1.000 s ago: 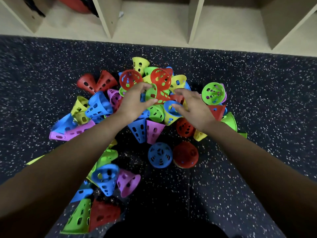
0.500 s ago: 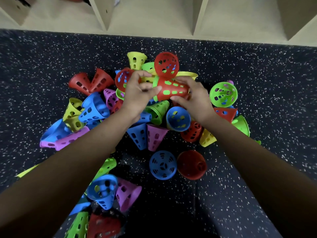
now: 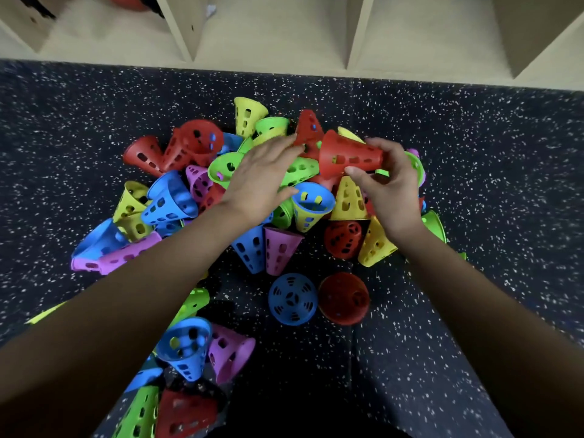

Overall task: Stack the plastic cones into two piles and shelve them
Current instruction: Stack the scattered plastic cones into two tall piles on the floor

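Right fingers point(image 3: 384, 145) (curled) round red cone point(image 3: 350, 154)

Smooth, faintly glossy moulding on the red perforated plastic cone point(image 3: 350, 154) and the heap of bright perforated plastic cones point(image 3: 170, 200). Matt, grainy, rubbery look to the black white-speckled floor point(image 3: 474, 137). Matt finish on the beige wooden shelf unit point(image 3: 271, 36).

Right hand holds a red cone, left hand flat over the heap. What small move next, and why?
Probably the left hand should grip the green cone beneath its fingers and nest it with the red cone the right hand pinches; the left hand holds nothing.
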